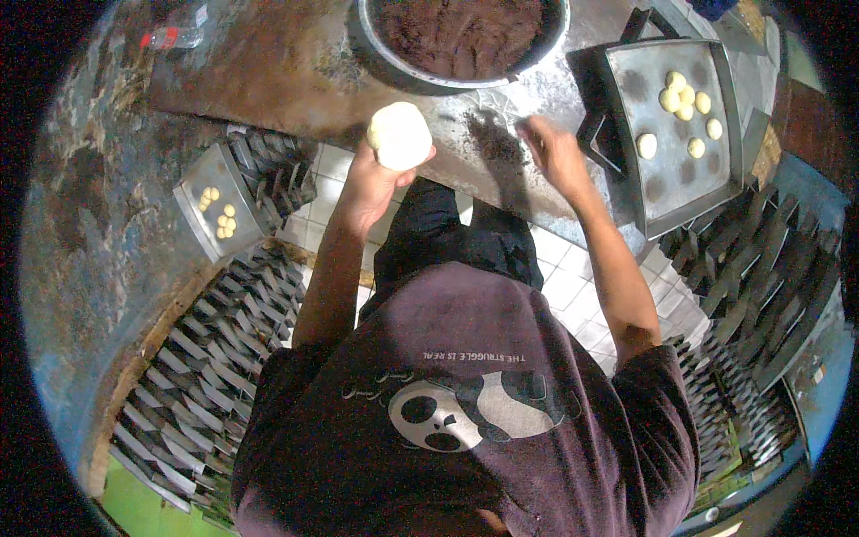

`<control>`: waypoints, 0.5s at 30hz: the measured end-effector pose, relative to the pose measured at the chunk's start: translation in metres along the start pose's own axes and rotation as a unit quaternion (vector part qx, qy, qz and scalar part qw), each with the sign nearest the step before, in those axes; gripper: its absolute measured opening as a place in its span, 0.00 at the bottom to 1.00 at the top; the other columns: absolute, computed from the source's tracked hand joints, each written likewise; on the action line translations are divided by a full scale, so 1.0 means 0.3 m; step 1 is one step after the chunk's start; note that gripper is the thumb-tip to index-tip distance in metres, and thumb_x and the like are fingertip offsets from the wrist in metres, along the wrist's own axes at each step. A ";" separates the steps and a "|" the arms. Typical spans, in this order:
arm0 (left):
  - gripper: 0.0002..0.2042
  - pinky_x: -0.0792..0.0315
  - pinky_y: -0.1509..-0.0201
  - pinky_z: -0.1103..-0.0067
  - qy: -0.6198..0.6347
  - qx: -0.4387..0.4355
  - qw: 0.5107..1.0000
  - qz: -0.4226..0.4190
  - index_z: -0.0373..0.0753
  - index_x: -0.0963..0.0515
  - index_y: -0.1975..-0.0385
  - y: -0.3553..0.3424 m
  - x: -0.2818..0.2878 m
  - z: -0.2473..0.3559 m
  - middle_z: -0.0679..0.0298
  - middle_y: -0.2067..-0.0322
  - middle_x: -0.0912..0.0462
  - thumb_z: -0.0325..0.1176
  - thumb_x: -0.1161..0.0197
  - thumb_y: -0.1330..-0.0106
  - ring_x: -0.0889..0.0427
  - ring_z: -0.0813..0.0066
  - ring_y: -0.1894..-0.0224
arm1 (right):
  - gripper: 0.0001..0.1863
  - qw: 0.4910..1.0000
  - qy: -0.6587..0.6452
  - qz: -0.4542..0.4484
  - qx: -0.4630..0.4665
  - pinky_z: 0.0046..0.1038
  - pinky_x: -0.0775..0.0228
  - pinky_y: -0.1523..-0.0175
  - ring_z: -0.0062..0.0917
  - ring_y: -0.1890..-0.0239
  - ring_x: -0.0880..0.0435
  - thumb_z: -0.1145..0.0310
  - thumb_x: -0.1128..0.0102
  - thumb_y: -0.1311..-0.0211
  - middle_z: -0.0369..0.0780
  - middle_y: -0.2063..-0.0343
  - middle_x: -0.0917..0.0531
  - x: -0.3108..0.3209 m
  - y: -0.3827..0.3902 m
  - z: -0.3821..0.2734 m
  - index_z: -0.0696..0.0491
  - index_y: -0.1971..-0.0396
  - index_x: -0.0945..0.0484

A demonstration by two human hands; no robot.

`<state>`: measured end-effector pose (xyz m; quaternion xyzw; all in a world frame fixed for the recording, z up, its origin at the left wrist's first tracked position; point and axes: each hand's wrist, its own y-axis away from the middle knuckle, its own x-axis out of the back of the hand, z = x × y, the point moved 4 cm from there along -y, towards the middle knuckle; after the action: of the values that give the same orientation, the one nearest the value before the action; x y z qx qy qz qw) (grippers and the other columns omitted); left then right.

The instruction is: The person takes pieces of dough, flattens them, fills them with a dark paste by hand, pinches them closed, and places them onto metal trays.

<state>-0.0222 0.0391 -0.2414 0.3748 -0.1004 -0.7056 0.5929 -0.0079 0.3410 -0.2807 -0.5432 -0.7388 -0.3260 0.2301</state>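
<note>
A large, pale, rounded lump of dough sits in my left hand, whose fingers wrap round its lower part just beyond the table's front edge. My right hand hangs over a patch of dark crumbs on the worn table, fingers loosely curled and apart, with nothing visible in them. Behind both hands is a big metal bowl of dark brown, crumbly paste. Right of my right hand, a metal tray carries several small pale dough balls.
At the left, another tray holds several dough pieces. Stacked metal trays or pans rise on both sides of my legs, also at the right. A clear bottle with red parts lies at the back left. White floor tiles show below.
</note>
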 end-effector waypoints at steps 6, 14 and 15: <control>0.19 0.32 0.75 0.83 -0.283 -0.137 0.948 0.051 0.39 0.24 0.45 -0.009 0.041 0.078 0.66 0.64 0.13 0.28 0.29 0.34 0.20 0.83 0.69 | 0.24 0.966 0.228 0.082 0.093 0.44 0.19 0.46 0.50 0.48 0.15 0.73 0.48 0.35 0.51 0.40 0.21 0.015 -0.375 -0.067 0.47 0.40 0.21; 0.18 0.29 0.73 0.83 -0.221 -0.102 0.965 0.100 0.36 0.18 0.53 -0.040 0.102 0.113 0.69 0.65 0.14 0.30 0.21 0.42 0.22 0.85 0.71 | 0.22 0.948 0.292 -0.082 0.095 0.41 0.18 0.46 0.43 0.52 0.12 0.69 0.44 0.37 0.49 0.43 0.18 -0.021 -0.474 -0.065 0.50 0.43 0.18; 0.19 0.26 0.71 0.82 -0.245 -0.098 0.959 0.105 0.36 0.18 0.53 -0.044 0.110 0.116 0.68 0.64 0.13 0.30 0.20 0.42 0.20 0.84 0.69 | 0.22 0.950 0.285 -0.091 0.094 0.39 0.19 0.46 0.41 0.52 0.12 0.70 0.43 0.37 0.48 0.44 0.17 -0.011 -0.468 -0.056 0.53 0.43 0.18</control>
<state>-0.0553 0.0021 -0.2382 0.1175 -0.2113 -0.7163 0.6545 -0.1410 0.2989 -0.3041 -0.3342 -0.7155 -0.4163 0.4505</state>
